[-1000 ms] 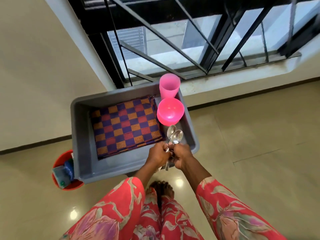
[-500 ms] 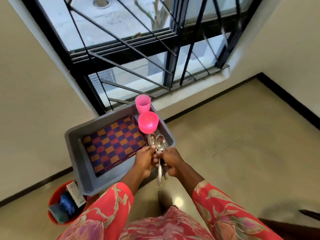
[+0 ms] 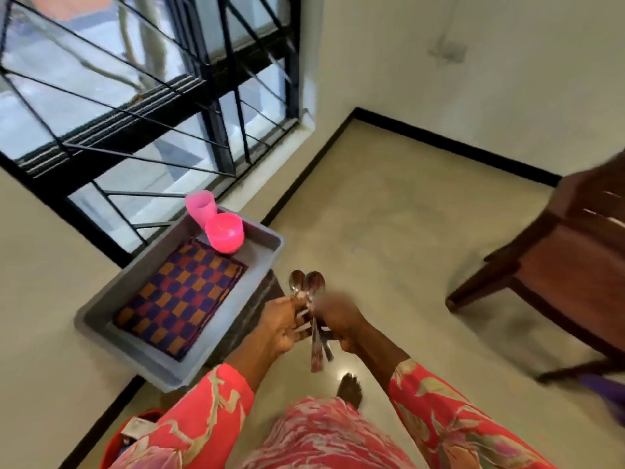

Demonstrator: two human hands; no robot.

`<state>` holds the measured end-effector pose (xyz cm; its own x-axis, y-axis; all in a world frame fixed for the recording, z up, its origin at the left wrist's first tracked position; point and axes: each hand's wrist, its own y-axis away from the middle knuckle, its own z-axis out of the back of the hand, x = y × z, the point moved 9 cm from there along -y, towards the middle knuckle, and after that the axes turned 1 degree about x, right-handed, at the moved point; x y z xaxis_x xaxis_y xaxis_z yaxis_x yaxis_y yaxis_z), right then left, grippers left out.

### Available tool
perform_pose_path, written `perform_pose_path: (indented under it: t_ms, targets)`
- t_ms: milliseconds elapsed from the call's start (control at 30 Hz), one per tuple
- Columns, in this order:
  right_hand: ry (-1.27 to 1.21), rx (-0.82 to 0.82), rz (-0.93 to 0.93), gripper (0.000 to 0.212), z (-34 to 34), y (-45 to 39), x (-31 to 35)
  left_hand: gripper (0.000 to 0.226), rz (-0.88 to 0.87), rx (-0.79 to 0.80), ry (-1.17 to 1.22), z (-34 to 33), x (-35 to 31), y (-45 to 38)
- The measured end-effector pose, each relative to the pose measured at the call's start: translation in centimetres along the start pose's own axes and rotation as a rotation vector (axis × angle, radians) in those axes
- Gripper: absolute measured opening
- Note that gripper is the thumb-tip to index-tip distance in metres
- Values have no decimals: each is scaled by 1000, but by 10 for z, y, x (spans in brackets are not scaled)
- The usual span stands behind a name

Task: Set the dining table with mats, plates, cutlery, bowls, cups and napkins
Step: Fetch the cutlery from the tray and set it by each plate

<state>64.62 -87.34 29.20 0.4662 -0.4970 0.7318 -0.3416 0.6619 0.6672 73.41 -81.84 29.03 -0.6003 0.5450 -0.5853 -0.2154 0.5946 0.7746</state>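
Both hands hold a bunch of metal spoons point(image 3: 313, 289) in front of me, bowls pointing away and handles hanging down. My left hand point(image 3: 282, 321) pinches the bunch from the left and my right hand point(image 3: 338, 321) grips it from the right. To their left stands a grey tub point(image 3: 260, 262) on a dark stand. A stack of purple and orange checked mats point(image 3: 182, 296) lies in the tub, with a pink bowl point(image 3: 225, 231) and a pink cup point(image 3: 200, 208) at its far end.
A dark wooden chair point(image 3: 554, 265) stands on the tiled floor to the right. A red bucket point(image 3: 116, 441) with small items sits at the bottom left, below the tub. A barred window point(image 3: 152, 113) fills the wall behind the tub. My foot point(image 3: 350, 389) shows below the spoons.
The view has swung to the right, bringing the chair and the room's corner into sight. My hands with the spoons have moved off the tub and now hang over the floor to its right.
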Motion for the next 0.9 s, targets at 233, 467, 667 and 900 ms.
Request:
perform_pose_path:
  t_ms: [233, 467, 667, 900]
  targets:
    - [-21, -213, -23, 21, 59, 70, -71, 20, 60, 150, -294, -58, 76, 29]
    - [-112, -488, -86, 19, 126, 151, -149, 20, 179, 351, -414, -124, 165, 70]
    - [-171, -638, -189, 22, 158, 234, -239, 24, 274, 394, -487, -157, 263, 128]
    - [-244, -740, -186, 16, 183, 331, -346, 26, 311, 464, -526, -188, 388, 209]
